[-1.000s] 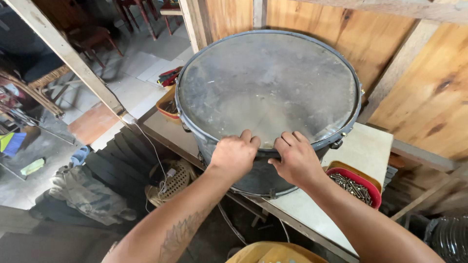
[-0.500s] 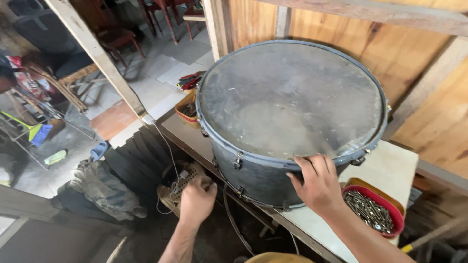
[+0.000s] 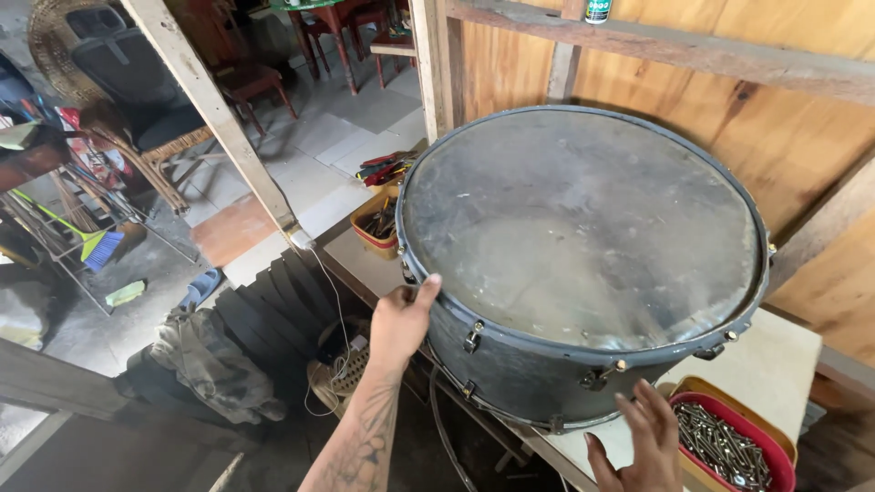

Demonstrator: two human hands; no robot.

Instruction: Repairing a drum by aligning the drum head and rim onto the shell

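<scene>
A big round drum (image 3: 583,264) lies tilted on a pale workbench (image 3: 775,374) in front of a wall of wooden boards (image 3: 784,128). Its skin is grey, worn and a little stained, its shell is dark grey, and small metal lugs sit around the rim. The left hand (image 3: 399,321) is at the near left side of the rim, with the thumb up on the edge and the fingers curled loosely against the shell; it grips nothing firmly. The right hand (image 3: 643,442) is low, just beside the bottom of the shell, with the fingers spread wide and holding nothing. Near it stands a red tray with a yellow edge (image 3: 729,446), full of grey metal screws. Half a second ago the left hand was down below the bench, and the right hand lay on the rim
</scene>
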